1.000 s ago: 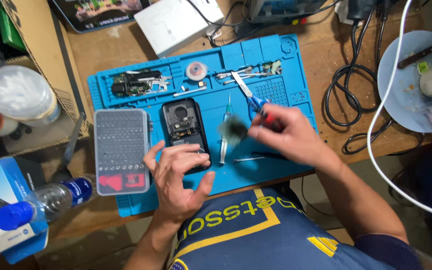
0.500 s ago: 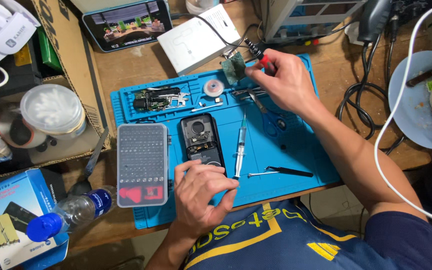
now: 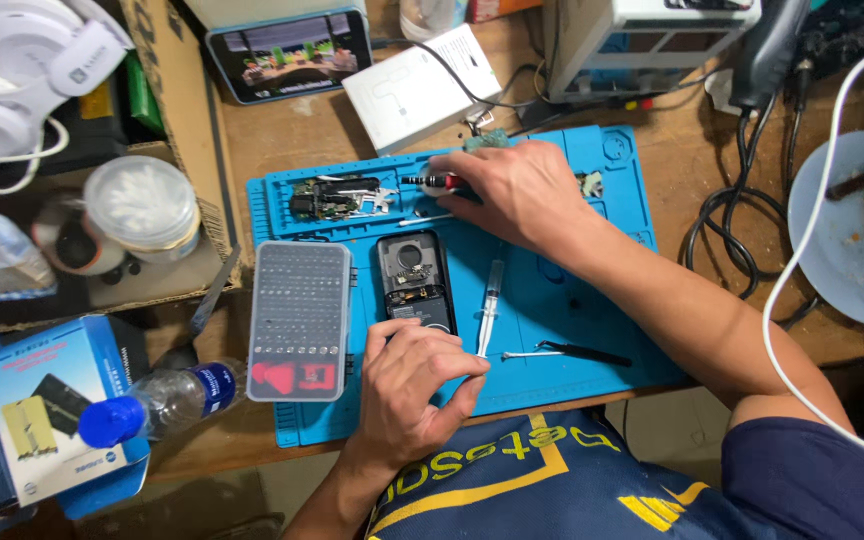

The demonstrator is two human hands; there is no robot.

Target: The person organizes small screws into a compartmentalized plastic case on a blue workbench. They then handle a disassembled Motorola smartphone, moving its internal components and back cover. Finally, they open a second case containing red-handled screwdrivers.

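Note:
My left hand [image 3: 417, 388] rests on the blue work mat [image 3: 552, 300], its curled fingertips touching the lower end of an opened black phone [image 3: 412, 272]. Its thumb points toward a clear syringe [image 3: 490, 303]. My right hand [image 3: 514, 192] reaches to the mat's upper row, its fingers closed over a red-and-black screwdriver [image 3: 430, 182]. A small green circuit board [image 3: 492, 141] lies just above that hand's knuckles. Removed phone parts [image 3: 337, 198] sit at the mat's upper left.
A grey bit case [image 3: 300, 320] lies left of the phone, black tweezers [image 3: 564, 352] to its right. A water bottle [image 3: 157, 402], blue box [image 3: 47, 420], swab tub [image 3: 142, 205] and headphones [image 3: 12, 95] crowd the left. A white box [image 3: 420, 88], lit phone [image 3: 287, 55] and cables [image 3: 742, 235] lie behind and right.
My right hand moved from mid-mat up to the far edge, then came down onto the mat's upper row with the screwdriver. My left hand's fingers curled in by the phone's lower end.

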